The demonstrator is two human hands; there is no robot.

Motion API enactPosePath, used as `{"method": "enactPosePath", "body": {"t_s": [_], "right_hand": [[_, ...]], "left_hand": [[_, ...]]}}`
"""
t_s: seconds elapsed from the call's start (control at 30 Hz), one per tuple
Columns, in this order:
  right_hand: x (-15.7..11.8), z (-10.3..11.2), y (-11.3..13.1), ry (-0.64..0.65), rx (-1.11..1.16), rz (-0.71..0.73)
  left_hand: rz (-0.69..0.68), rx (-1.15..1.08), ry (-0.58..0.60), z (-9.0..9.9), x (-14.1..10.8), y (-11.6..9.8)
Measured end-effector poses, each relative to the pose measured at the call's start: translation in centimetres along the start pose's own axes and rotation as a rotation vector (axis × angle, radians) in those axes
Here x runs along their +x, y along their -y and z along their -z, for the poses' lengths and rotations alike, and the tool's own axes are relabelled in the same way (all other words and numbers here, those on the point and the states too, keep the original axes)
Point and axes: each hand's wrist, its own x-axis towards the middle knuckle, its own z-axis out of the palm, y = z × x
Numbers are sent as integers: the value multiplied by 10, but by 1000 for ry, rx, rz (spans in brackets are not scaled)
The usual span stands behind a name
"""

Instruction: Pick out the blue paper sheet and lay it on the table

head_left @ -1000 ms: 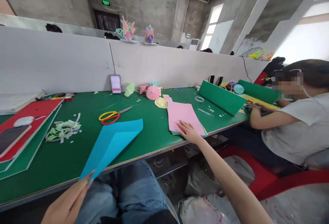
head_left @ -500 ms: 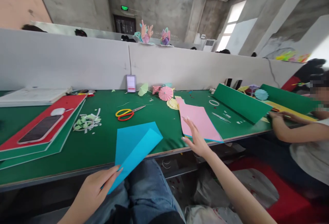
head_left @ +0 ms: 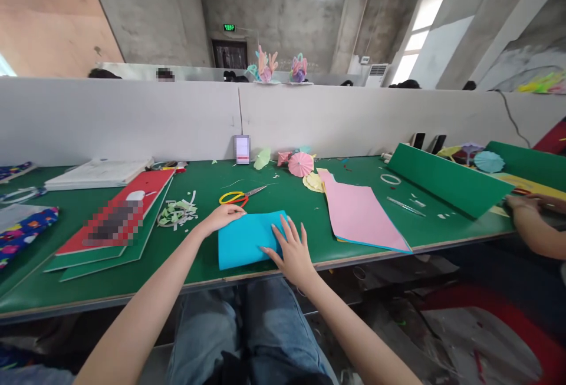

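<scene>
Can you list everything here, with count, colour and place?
Table: one, green, centre
Partition: one, white, behind
Craft ornaments: at least three, multicoloured, atop partition
Upright phone: one, purplish, against partition
Paper umbrellas: several, mixed, table's back
Scissors: one, yellow and red handles, mid-table
Folded paper: one, blue, under both hands
Paper stack: one, pink on top, right
Scraps: one pile, green-white, left
Board: one, red, left
Flat pile: one, white, back left
Ring: one, white, right
Standing panels: two, green, right
Another person's hands: count unclear, right edge
Legs: two, blue jeans, below
Left hand: one, on paper
Right hand: one, on paper
</scene>
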Motion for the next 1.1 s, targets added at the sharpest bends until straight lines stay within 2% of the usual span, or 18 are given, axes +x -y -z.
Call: {"method": "enactPosePath", "body": {"t_s": [0.1,0.3,0.47,0.67,0.73,0.8,0.87,0.9,0.97,1.03,1.1], "right_hand": [[-4,-12,-7,46,1,-16],[-13,-24,-10,35,22,-41],[-16,-21,-11,5,84,-65],[-32,-8,-15,-75,202,-147],[-43,-4,-14,-144,345,-244],[-56,0,-11,-237,600,-414],[-70,2,-6,-277,853,-591],[-76,3,-2,-249,944,-655],[-85,6,4,-112,1073,-729],[-87,12,11,33,1223,-766],[-85,18,17,120,1347,-767]], "left_hand": [[15,143,-11,-16,11,5],[-19,350,-40,-50,7,-4],[47,415,-12,-51,8,-6],[125,350,32,-56,-5,4],[114,310,7,-63,-14,6],[80,265,-48,-71,-25,6],[46,213,-121,-78,-36,3],[35,184,-158,-82,-41,1],[20,117,-227,-90,-53,-6],[4,33,-268,-97,-68,-15],[-8,-61,-274,-101,-87,-25]]}}
